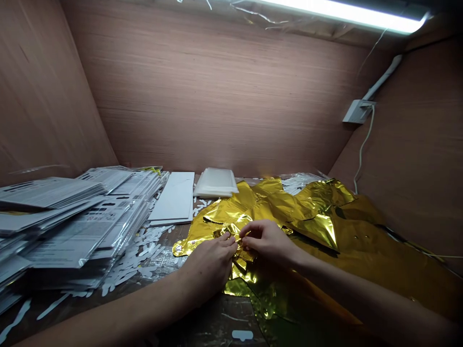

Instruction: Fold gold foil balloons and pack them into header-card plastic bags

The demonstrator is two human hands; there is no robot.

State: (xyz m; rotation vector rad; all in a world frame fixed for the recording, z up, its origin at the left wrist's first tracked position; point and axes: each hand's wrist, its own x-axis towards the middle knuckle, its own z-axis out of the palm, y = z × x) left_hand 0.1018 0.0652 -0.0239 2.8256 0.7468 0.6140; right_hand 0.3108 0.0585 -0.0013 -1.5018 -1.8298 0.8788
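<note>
A crumpled sheet of gold metallic foil, possibly a foil balloon, spreads over the middle and right of the table. My left hand and my right hand meet over it. Between their fingertips, they pinch a small folded gold foil piece. That piece joins the larger sheet, and the fingers hide part of it. More foil lies creased under my wrists and runs towards the lower right.
Several stacks of flat printed packets in clear sleeves rise at the left. White boards and a pile of white sheets lie behind, with white die-cut scraps beside them. Wood-panel walls enclose the table, with a wall socket and a light tube above.
</note>
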